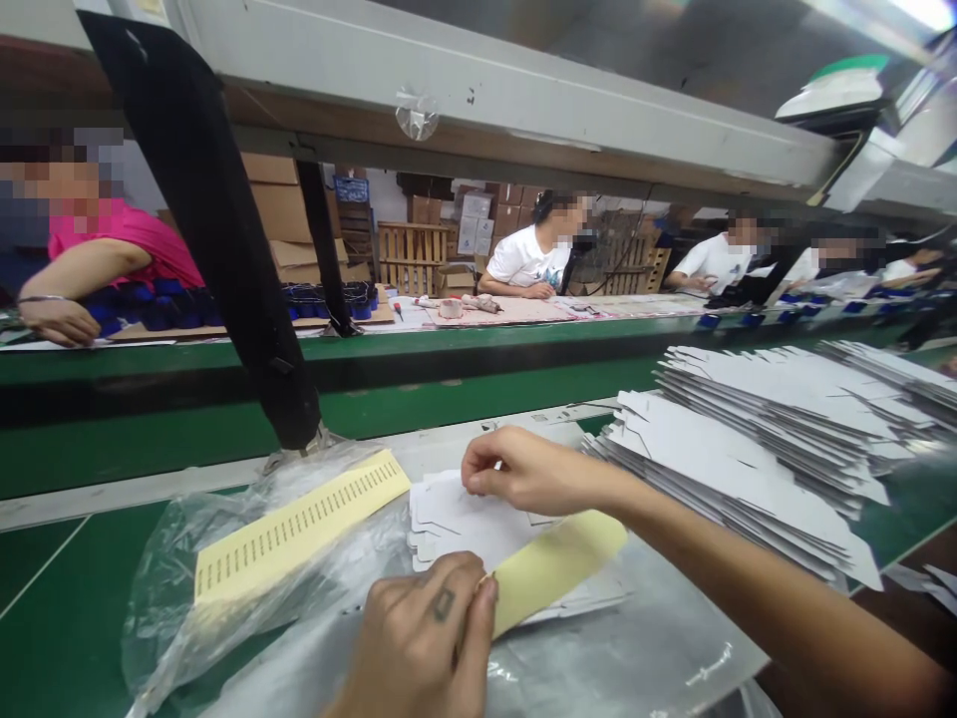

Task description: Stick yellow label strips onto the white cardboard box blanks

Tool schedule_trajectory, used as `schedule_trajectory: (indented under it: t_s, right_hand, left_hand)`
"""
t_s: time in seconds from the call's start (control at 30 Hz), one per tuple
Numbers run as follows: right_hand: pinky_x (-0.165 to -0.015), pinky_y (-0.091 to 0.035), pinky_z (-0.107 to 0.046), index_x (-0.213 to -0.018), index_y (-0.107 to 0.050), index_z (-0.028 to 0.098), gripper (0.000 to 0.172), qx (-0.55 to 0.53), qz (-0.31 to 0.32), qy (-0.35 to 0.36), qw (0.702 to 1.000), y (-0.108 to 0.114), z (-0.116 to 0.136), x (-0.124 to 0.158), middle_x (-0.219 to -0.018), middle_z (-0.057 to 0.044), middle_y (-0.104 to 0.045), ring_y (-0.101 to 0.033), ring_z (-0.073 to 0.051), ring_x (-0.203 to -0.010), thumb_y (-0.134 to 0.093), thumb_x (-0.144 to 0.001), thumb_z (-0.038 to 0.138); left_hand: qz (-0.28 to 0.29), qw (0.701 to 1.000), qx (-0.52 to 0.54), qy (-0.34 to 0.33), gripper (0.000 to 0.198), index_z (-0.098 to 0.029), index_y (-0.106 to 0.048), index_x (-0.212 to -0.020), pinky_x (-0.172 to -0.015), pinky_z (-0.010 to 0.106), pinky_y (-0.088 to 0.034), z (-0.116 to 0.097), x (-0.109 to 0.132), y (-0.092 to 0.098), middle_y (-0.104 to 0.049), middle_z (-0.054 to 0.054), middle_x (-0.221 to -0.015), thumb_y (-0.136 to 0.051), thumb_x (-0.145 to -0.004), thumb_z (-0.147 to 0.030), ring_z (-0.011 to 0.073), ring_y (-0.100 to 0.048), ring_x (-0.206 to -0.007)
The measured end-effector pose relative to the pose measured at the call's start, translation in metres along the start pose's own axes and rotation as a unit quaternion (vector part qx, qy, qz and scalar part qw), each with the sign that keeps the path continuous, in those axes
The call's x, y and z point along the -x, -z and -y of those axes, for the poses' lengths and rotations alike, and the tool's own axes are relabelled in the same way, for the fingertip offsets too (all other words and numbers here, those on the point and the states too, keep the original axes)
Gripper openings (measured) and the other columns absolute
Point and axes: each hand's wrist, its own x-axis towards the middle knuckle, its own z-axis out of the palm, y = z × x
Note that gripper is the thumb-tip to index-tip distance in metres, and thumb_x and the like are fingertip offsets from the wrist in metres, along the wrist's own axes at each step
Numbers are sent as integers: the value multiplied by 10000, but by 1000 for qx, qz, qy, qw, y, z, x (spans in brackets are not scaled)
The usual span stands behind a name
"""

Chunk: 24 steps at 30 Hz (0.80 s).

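At bottom centre, our left hand pinches a yellow strip. Mid-frame, our right hand curls over white cards; we cannot tell whether it grips anything.

L hand pinches yel. strip; R hand over wht cards; flat wht ctns stacked to R.
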Motion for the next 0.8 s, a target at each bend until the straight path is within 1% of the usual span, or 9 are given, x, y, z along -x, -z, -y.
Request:
schedule_trajectory:
  t_s: [0.07,0.13,0.2,0.37,0.5,0.67,0.73,0.8]
  right_hand:
    - [-631,-436,-232,-822,-641,170,152,73,62,-15,995,1,1,-19,-877,-35,-707,-607,-154,-781,-524,-831,72]
    - [-596,-404,-235,-788,-627,178,154,123,104,-19,987,-1,4,-32,-836,-27,-689,-582,-154,-742,-527,-804,63]
    - [-575,-388,-241,-743,-610,182,141,139,136,-17,981,-3,8,-40,-802,-23,-673,-561,-155,-710,-544,-791,68]
    - [-560,-377,-254,-700,-594,176,128,179,191,-30,965,-5,13,-51,-830,-50,-674,-564,-172,-716,-545,-767,78]
    - [-562,-389,-259,-767,-623,167,109,196,205,-48,958,-6,12,-54,-886,-72,-691,-597,-199,-764,-542,-739,100]
    - [-576,-401,-256,-823,-660,153,173,199,188,-56,960,-8,11,-53,-936,-94,-712,-627,-218,-830,-540,-714,90]
    - [-586,-407,-252,-806,-668,155,152,190,182,-53,963,-9,10,-52,-926,-87,-719,-634,-210,-831,-552,-726,99]
    - [-581,-414,-244,-792,-675,162,83,175,176,-49,967,-10,8,-51,-903,-68,-725,-639,-196,-810,-605,-748,157]
  left_hand:
    - [-2,999,-38,-30,131,-151,-592,-965,-486,258,-495,3,0,-2,-744,55,-896,-485,-942,-78,176,-738,-675]
    - [4,997,-66,-42,116,-145,-595,-962,-461,282,-507,5,0,-4,-760,78,-936,-494,-938,-91,202,-746,-671]
    - [12,995,-84,-43,117,-142,-599,-960,-452,306,-521,6,1,-4,-768,87,-944,-499,-930,-88,221,-746,-659]
    - [10,994,-94,-48,110,-126,-605,-958,-438,321,-534,6,1,-4,-771,107,-943,-506,-922,-91,226,-740,-633]
    - [5,995,-94,-45,108,-131,-606,-943,-437,322,-538,5,1,-5,-773,102,-940,-506,-925,-95,226,-740,-633]
    - [3,995,-88,-46,113,-133,-608,-946,-438,324,-538,6,3,-5,-773,101,-940,-501,-929,-99,225,-737,-627]
    - [8,995,-85,-46,116,-134,-607,-944,-437,321,-534,6,3,-5,-771,101,-939,-499,-929,-94,226,-740,-641]
    - [9,995,-85,-47,118,-135,-605,-940,-432,316,-527,6,2,-4,-768,99,-931,-497,-927,-87,225,-741,-647]
